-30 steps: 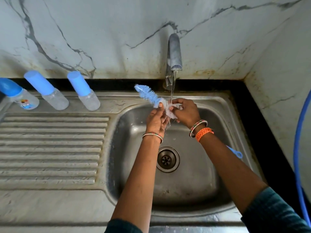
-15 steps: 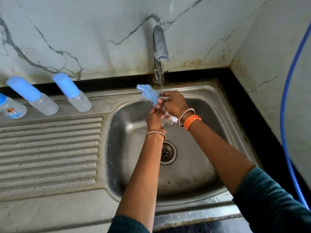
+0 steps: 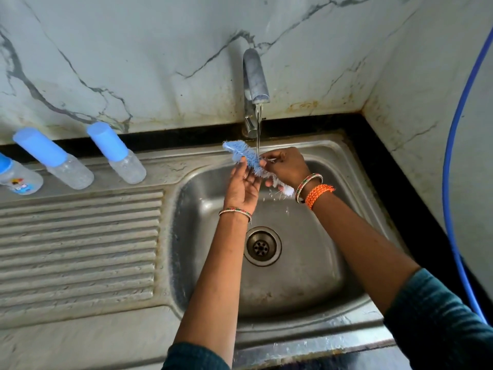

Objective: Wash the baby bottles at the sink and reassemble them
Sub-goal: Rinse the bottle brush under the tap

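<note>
Blue bottle brush (image 3: 246,160) under the running tap (image 3: 255,76)!
Right hand (image 3: 286,166) pinches it, left hand (image 3: 244,185) spread against bristles; three baby bottles (image 3: 117,153) stand capped, seemingly finished.

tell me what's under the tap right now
Under the tap a thin stream of water falls onto the blue bottle brush, gripped by the right hand, with the left hand open against its bristles. The right hand covers the brush's handle. Below lies the sink.
</note>
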Demonstrator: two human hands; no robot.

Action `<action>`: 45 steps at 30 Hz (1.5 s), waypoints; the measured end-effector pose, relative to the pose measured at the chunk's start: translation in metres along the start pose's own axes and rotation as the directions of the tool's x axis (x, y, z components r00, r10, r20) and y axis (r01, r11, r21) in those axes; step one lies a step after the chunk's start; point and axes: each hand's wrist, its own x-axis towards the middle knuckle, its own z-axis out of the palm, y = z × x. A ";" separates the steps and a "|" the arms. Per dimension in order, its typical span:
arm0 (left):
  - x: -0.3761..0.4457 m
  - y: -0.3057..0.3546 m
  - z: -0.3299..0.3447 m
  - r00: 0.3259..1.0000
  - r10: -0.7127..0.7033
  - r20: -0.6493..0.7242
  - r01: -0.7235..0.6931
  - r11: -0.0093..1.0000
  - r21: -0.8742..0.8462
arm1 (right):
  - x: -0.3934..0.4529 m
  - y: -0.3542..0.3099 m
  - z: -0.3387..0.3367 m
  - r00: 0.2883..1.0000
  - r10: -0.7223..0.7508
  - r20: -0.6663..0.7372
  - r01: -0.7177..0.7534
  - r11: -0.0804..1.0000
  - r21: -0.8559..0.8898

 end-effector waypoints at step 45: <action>0.007 0.011 0.006 0.976 -0.216 -0.043 0.218 0.974 0.060 | -0.048 0.058 -0.042 0.783 -0.612 0.107 0.394 0.356 -0.847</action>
